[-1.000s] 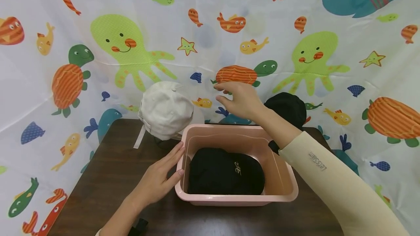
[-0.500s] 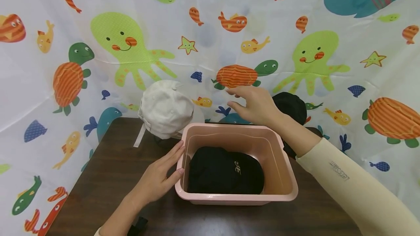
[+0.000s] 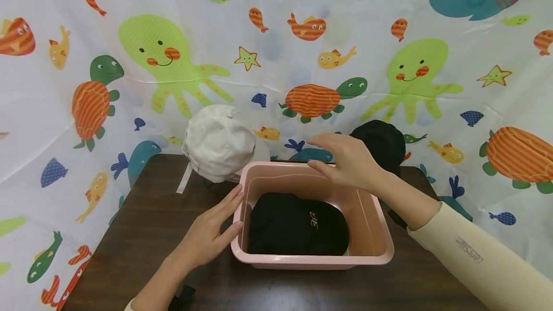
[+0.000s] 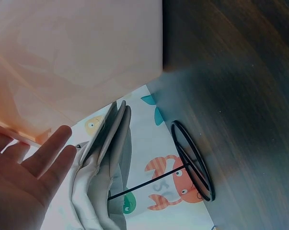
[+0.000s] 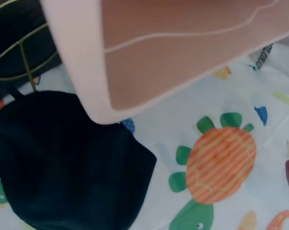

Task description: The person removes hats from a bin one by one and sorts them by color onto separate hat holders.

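A pink plastic bin (image 3: 311,260) sits on the dark wooden table with a black cap (image 3: 281,224) lying inside, gold lettering on it. My left hand (image 3: 211,234) rests its straight fingers against the bin's left rim. Over the back right corner of the bin, my right hand (image 3: 350,162) is held with nothing in it, thumb apart from the fingers. Behind that hand is another black cap (image 3: 382,143), partly covered by it; the right wrist view shows this black cap (image 5: 67,163) below the bin's wall. A white cap (image 3: 218,143) stands behind the bin's left corner.
Wire stands carry the caps: a black wire base (image 4: 192,167) under the white one, a gold-looking wire ring (image 5: 24,52) near the black one. A curtain (image 3: 276,61) printed with sea animals hangs right behind the table (image 3: 160,215).
My right hand has moved to the right and down, from in front of the curtain to over the bin's back right corner. My left hand stays at the rim.
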A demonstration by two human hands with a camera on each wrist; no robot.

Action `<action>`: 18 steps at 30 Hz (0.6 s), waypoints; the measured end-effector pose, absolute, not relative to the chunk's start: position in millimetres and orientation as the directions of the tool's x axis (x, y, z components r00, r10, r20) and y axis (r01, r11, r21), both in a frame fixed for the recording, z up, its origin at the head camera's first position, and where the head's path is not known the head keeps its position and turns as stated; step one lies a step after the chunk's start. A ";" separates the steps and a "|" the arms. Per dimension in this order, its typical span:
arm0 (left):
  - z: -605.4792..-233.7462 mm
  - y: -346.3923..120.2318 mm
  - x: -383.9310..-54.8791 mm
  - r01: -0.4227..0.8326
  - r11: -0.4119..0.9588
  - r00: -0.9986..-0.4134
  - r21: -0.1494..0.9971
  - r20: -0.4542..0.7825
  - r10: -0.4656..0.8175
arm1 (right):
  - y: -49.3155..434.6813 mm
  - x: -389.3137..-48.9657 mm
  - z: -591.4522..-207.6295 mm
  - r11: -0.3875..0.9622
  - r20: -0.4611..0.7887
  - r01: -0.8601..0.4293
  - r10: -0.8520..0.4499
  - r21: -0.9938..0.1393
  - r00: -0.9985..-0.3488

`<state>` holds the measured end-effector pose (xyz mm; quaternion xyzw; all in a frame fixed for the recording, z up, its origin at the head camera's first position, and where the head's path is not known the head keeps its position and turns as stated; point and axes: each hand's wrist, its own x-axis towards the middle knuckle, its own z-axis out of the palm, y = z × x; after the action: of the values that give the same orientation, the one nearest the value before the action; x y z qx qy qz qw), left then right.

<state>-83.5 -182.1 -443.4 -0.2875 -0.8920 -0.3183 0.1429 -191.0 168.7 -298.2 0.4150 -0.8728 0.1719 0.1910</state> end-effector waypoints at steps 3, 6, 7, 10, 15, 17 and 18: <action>-443.6 -181.4 -83.5 0.601 0.633 -0.797 0.489 0.433 0.422 | 173.8 -187.6 -304.0 0.574 0.494 -0.806 -0.664 -0.145 -0.562; -443.8 -181.4 -84.7 0.609 0.634 -0.790 0.477 0.444 0.424 | 178.8 -184.1 -309.8 0.556 0.512 -0.818 -0.664 -0.149 -0.544; -443.7 -181.3 -85.1 0.610 0.635 -0.788 0.475 0.446 0.424 | 180.6 -182.8 -311.7 0.554 0.514 -0.819 -0.664 -0.150 -0.543; -442.8 -180.8 -85.5 0.611 0.635 -0.787 0.472 0.449 0.423 | 185.0 -178.5 -317.4 0.549 0.512 -0.821 -0.665 -0.156 -0.543; -443.1 -179.6 -83.5 0.610 0.623 -0.789 0.489 0.446 0.422 | 189.2 -172.2 -328.8 0.526 0.506 -0.832 -0.678 -0.174 -0.534; -443.8 -179.5 -83.0 0.613 0.621 -0.786 0.488 0.455 0.418 | 189.7 -170.4 -334.1 0.516 0.503 -0.836 -0.680 -0.189 -0.533; -443.9 -179.3 -83.2 0.617 0.621 -0.783 0.483 0.463 0.417 | 189.8 -169.3 -336.4 0.513 0.501 -0.835 -0.679 -0.198 -0.536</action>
<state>-83.2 -179.3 -443.9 -0.2913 -0.8870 -0.3232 0.1546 -169.3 189.8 -336.4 0.4452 -0.8503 0.2123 0.1835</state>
